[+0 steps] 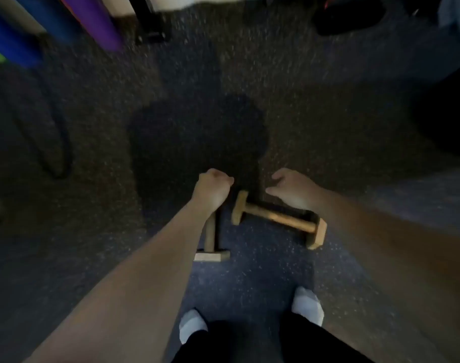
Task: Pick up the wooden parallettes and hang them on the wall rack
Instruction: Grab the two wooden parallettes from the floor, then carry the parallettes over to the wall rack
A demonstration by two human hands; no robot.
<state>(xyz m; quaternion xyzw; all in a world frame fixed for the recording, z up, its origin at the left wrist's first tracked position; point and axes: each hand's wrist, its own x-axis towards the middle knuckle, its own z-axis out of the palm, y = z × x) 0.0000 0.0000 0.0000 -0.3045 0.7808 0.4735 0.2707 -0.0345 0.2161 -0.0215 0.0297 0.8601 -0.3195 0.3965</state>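
Hands (213, 191) (294, 189) over 2 parallettes (278, 218).

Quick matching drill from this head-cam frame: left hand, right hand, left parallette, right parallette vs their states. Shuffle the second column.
Things:
1. left hand
2. right hand
3. left parallette
4. right parallette

States:
A. fully in view, lying at an angle on the floor
B. fingers spread open, above a bar
C. far end hidden under a wrist
D. curled into a loose fist

Pairs: 1-D, 2-B, 3-C, 4-A
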